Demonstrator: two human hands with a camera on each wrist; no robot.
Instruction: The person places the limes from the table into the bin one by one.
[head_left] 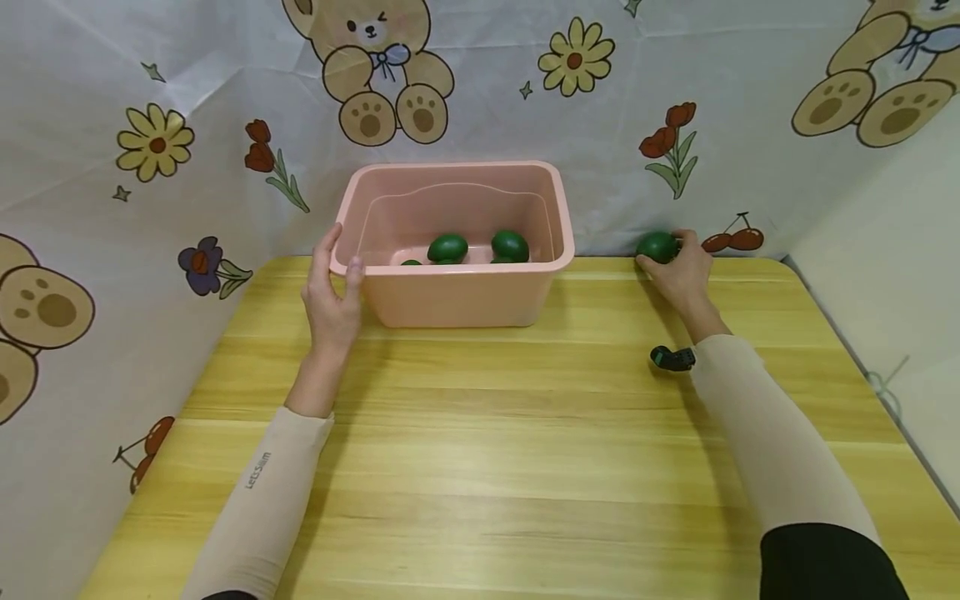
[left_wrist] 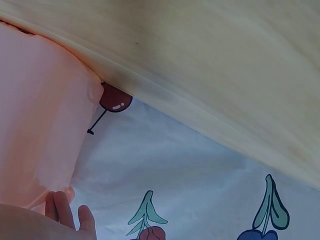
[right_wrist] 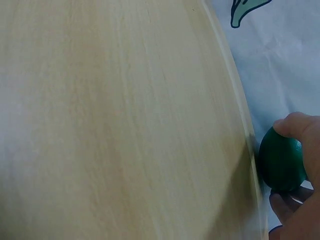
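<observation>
A pink plastic bin (head_left: pixel 457 298) stands at the far edge of the table. My left hand (head_left: pixel 331 300) rests on its left front corner, thumb and fingers extended along the rim. Inside the bin lie several dark green egg-shaped objects (head_left: pixel 510 245), partly hidden by the front wall. Off to the right, at the table's back edge, my right hand (head_left: pixel 684 271) grips another green egg-shaped object (right_wrist: pixel 281 162) between thumb and fingers. Its smooth, slightly shiny surface shows in the right wrist view. In the left wrist view, the left fingertips (left_wrist: pixel 61 205) lie against the bin's rim.
The wooden table (head_left: pixel 510 433) has a light striped grain. Behind it hangs a white cloth (head_left: pixel 480 92) printed with bears and flowers. A small black device (head_left: pixel 672 358) sits by my right sleeve. A pale wall (head_left: pixel 892 275) borders the right side.
</observation>
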